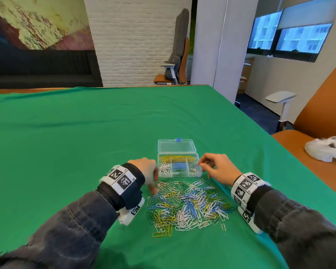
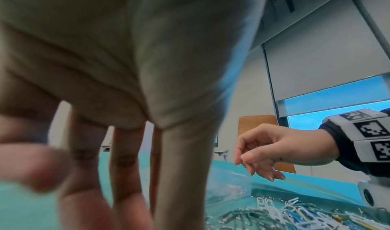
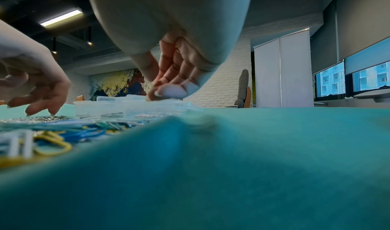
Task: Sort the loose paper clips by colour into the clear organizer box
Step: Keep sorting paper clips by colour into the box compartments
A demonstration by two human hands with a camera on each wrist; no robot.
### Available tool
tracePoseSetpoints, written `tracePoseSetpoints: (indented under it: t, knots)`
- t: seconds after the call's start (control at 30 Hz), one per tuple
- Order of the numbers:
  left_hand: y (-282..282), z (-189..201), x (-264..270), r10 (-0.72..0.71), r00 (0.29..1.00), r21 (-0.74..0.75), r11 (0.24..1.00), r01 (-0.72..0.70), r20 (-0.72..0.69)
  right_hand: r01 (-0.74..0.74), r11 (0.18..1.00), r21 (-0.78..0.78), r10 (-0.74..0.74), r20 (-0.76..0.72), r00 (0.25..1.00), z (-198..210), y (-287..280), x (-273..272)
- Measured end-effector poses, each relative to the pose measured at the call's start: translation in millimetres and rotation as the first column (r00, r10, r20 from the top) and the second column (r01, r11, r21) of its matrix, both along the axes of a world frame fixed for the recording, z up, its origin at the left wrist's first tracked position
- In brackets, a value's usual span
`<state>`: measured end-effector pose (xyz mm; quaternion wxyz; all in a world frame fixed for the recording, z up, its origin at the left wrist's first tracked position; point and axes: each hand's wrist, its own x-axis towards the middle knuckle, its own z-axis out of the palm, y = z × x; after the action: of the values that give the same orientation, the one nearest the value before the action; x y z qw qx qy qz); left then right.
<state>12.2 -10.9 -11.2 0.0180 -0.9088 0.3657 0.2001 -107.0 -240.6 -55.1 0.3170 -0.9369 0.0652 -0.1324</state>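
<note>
On the green cloth [image 1: 70, 136] that covers the table, the clear organizer box [image 1: 199, 172] sits a little far of centre with its lid [image 1: 176, 146] swung open and lying flat on the far side. Yellow clips fill its long far compartment, white ones the near left, blue the middle, silver the near right. Just near of the box, the heap of loose paper clips [image 1: 188, 203] spreads wide, white, blue, yellow, green and silver all mixed. To the far right, a white plastic bag [image 1: 325, 149] lies on an orange chair seat [image 1: 299, 146].

My left hand [image 1: 146, 172] reaches down at the heap's far left edge, fingers extended and spread, the tips touching the clips there; it grips nothing I can see. My right hand [image 1: 215, 167] hovers at the box's right end, over the silver compartment, thumb and forefinger brought together at their tips [image 3: 160, 93]. Whether a clip sits in that pinch I cannot tell.
</note>
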Motion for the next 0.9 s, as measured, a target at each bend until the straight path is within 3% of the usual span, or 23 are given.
tracePoseSetpoints:
  t: [0.23, 0.37, 0.77, 0.9]
  knots:
    - [-2, -11, 4, 0.076, 0.992, -0.077, 0.995, -0.069, 0.096, 0.008, 1.000, -0.020, -0.008, -0.028, 1.000, 1, 2, 0]
    - [-2, -19, 4, 0.085, 0.996, -0.059, 0.995, -0.084, 0.015, 0.014, 1.000, -0.025, -0.015, -0.038, 0.999, 1, 2, 0]
    - [1, -16, 7, -0.018, 0.987, -0.199, 0.980, -0.015, -0.161, 0.030, 0.999, -0.034, -0.032, -0.054, 0.998, 0, 1, 1]
    - [0, -14, 1, -0.016, 0.987, -0.204, 0.979, -0.017, -0.159, 0.029, 0.999, -0.025, -0.030, -0.054, 0.998, 0, 2, 0]
